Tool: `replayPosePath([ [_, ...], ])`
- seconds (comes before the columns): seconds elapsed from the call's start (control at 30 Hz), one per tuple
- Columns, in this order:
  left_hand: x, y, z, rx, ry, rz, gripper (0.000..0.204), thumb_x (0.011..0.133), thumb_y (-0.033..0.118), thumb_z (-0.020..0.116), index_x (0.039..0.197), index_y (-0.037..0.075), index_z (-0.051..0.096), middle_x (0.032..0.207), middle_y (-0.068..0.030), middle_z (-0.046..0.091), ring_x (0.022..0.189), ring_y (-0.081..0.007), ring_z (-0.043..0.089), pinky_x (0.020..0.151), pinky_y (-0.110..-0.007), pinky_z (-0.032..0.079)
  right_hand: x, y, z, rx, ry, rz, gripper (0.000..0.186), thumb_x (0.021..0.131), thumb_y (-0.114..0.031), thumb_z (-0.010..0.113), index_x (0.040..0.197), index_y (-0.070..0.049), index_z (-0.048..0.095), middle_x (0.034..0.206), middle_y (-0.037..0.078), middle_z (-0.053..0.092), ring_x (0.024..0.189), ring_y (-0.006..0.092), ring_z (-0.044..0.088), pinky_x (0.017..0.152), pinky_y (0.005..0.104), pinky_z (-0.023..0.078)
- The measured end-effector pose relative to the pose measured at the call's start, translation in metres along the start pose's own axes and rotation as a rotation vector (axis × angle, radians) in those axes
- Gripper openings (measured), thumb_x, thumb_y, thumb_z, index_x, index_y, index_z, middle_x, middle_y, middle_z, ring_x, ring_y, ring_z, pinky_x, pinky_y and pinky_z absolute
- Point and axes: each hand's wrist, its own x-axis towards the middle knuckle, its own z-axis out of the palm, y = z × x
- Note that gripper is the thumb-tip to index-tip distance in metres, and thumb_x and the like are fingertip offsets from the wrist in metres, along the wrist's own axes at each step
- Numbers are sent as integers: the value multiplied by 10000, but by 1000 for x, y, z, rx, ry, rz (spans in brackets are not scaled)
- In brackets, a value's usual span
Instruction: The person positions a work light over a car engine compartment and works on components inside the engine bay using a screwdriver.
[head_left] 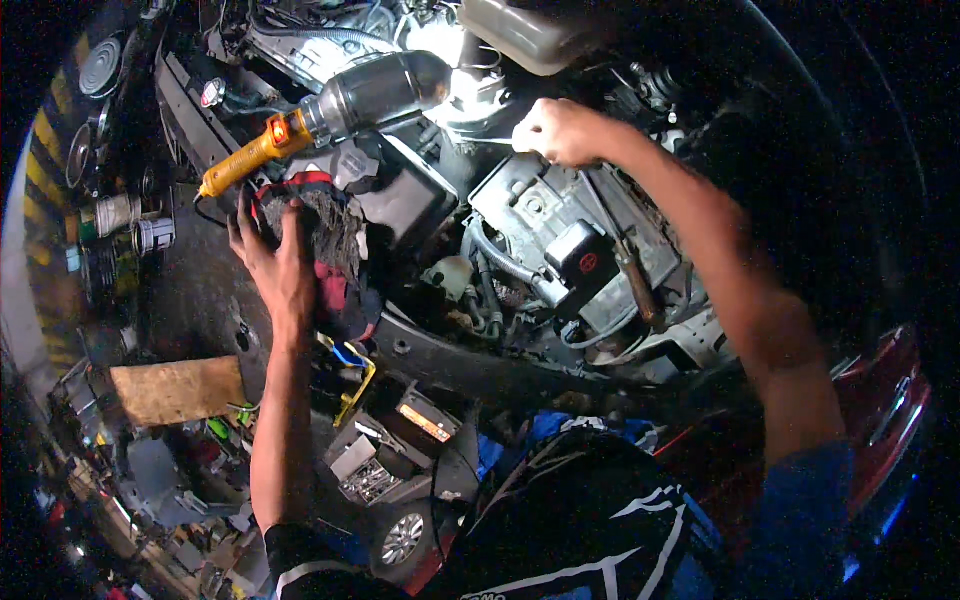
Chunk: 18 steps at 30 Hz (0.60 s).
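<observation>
My right hand [568, 133] is closed in a fist above the car battery [520, 205]. From it a slim metal tool [492, 139] reaches left toward the brightly lit engine parts; its far end is lost in the glare. Fingers spread, my left hand [275, 258] rests against a bunched grey rag [335, 232] with red and dark cloth at the front edge of the engine bay. Beyond that hand lies a caged work light [385, 90] with a yellow handle [245, 162], its beam on the engine. A long screwdriver [632, 275] with a brown handle lies across the battery.
A pale plastic reservoir [530, 35] sits at the far side of the bay. Hoses [500, 255] run beside the battery. Below the left forearm are a yellow hacksaw-like frame [358, 392], an open toolbox [365, 470] and a wooden board [178, 390]. Cans [153, 235] stand at left.
</observation>
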Motion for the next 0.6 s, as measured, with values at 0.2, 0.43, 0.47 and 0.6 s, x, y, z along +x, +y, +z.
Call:
replayPosePath([
  [0.2,-1,4,0,-14,34,-31,636,901,317,637,1415,32,396,1431,-298,283,1366,-390,284,1124,-427,246,16,-9,13,-297,28,20,96,765,-117,576,786,-44,635,820,142,649,769,336,645,677,430,530],
  [0.43,-2,0,7,-44,26,-31,636,896,317,646,1415,46,400,1449,-295,278,1388,-399,227,1132,-435,224,-2,-2,-17,-174,-2,-75,207,890,-209,554,843,-39,663,825,200,665,782,382,638,703,462,520],
  [0.47,-1,3,2,-37,35,-42,635,895,315,648,1413,43,402,1446,-295,286,1390,-397,222,1133,-435,220,0,-12,-24,-172,3,-84,207,890,-209,554,843,-39,663,825,200,665,782,382,638,703,462,520],
  [0.6,-4,-7,-2,8,26,5,633,895,306,651,1410,34,403,1444,-293,294,1388,-395,223,1131,-433,222,-3,-47,-12,-300,20,176,152,782,-180,600,806,-61,690,804,141,691,740,319,690,663,468,554],
])
